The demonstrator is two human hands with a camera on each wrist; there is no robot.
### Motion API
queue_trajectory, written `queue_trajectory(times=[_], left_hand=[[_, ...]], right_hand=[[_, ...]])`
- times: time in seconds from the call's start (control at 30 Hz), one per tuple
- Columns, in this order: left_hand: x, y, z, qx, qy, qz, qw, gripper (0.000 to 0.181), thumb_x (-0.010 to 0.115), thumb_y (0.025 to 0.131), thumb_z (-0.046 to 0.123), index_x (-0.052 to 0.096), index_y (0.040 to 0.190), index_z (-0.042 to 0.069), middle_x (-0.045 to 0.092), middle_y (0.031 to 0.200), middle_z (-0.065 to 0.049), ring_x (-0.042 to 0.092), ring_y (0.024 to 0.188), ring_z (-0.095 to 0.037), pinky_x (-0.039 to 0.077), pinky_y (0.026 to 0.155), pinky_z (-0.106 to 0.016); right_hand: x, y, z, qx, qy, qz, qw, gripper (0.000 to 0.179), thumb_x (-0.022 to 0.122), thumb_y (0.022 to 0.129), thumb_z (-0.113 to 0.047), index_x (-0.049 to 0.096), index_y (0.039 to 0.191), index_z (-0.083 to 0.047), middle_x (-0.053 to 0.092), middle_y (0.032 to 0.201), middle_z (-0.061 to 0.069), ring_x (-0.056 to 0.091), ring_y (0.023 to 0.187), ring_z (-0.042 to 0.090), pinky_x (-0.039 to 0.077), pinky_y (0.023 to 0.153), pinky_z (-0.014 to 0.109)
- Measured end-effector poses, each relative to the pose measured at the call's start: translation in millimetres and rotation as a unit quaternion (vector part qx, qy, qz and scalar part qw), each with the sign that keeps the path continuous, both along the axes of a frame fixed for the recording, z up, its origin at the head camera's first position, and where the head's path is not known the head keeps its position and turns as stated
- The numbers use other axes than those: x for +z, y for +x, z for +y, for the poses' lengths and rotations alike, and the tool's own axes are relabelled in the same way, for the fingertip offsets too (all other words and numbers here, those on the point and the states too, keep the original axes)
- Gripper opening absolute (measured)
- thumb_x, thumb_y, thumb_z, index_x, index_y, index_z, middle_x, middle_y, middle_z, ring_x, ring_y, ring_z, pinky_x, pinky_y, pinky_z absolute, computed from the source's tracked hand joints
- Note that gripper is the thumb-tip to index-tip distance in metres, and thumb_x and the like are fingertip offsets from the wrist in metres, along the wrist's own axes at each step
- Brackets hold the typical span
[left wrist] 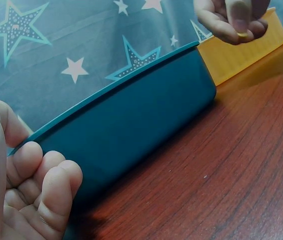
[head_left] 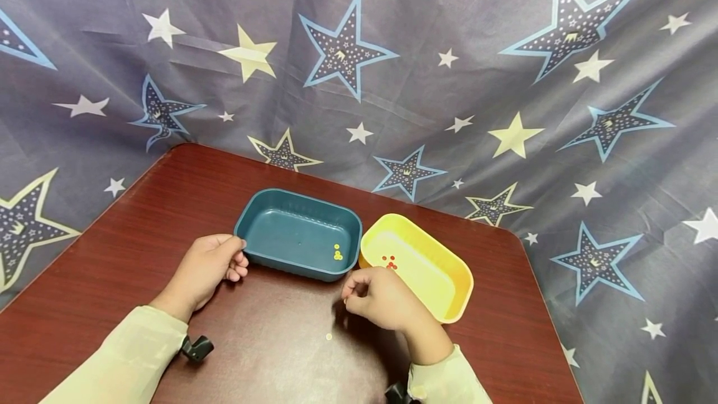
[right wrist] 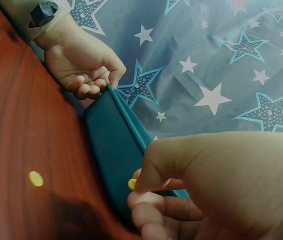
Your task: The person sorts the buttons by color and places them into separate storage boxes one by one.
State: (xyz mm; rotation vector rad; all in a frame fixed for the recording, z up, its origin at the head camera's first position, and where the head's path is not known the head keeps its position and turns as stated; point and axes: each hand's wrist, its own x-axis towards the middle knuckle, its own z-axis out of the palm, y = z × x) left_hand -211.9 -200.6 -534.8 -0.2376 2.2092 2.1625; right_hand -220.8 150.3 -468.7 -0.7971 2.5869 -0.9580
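My left hand (head_left: 207, 267) pinches the left rim of a dark teal plastic tray (head_left: 291, 229) between thumb and fingers. Several small yellow discs (head_left: 338, 255) lie on the tray's floor at its right end. Between thumb and forefinger, my right hand (head_left: 384, 298) pinches another small yellow disc (right wrist: 132, 184), which also shows in the left wrist view. That hand is above the table, just in front of where the two trays meet. One loose yellow disc (head_left: 329, 336) lies flat on the table, to the left of and nearer than the right hand.
A yellow tray (head_left: 457, 304) stands right of the teal one, set at an angle, with several small red discs (head_left: 391, 264) inside; the right hand partly covers its near side. The brown wooden table (head_left: 269, 341) reaches a star-patterned curtain (head_left: 415, 111) behind.
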Motion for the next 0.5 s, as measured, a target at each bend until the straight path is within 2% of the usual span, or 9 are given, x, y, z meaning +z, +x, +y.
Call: queue_trajectory(times=[0.1,0.23,0.5], left_hand=[[0.1,0.2,-0.2,0.001,0.002,0.000,1.0000,0.026,0.056,0.101,0.015,0.066,0.088,-0.006,0.067,0.072,-0.004,0.069,0.062,-0.014,0.063,0.057,-0.030],[0.0,0.0,-0.3,0.002,0.003,0.000,1.0000,0.026,0.056,0.101,0.015,0.066,0.088,-0.006,0.068,0.072,-0.004,0.070,0.062,-0.014,0.063,0.057,-0.030],[-0.1,0.3,-0.4,0.000,0.006,0.000,1.0000,0.026,0.056,0.101,0.015,0.066,0.088,-0.006,0.067,0.072,-0.004,0.070,0.062,-0.014,0.063,0.057,-0.030]], right_hand=[[7.4,-5.1,0.0,-0.007,-0.007,0.001,1.0000,0.016,0.073,0.087,-0.013,0.074,0.081,-0.027,0.066,0.071,-0.012,0.061,0.068,0.005,0.053,0.061,0.022],[18.2,-14.1,-0.2,-0.024,-0.022,-0.015,0.9994,0.015,0.071,0.089,-0.014,0.074,0.083,-0.027,0.065,0.068,-0.006,0.060,0.059,0.009,0.054,0.054,0.025],[37.4,-36.0,-1.8,-0.036,-0.047,-0.051,0.9969,0.007,0.070,0.091,-0.011,0.076,0.090,-0.015,0.066,0.069,0.003,0.059,0.056,0.014,0.055,0.051,0.028]])
